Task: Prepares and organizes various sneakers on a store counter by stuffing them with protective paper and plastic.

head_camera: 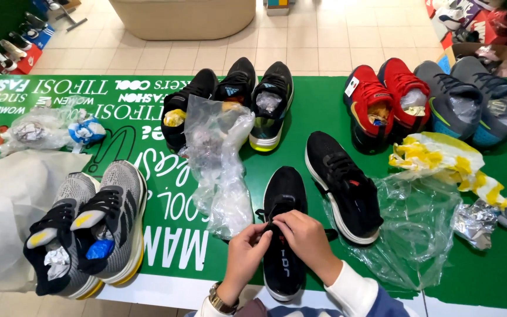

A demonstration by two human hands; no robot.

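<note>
At the table's near edge, the left hand and right hand pinch the laces of a black shoe, fingers closed on them. Its heel overhangs the edge below the grip; a hard tug could likely tip it off. Plastic bags crowd the left, its mate the right; open green lies just ahead.
</note>
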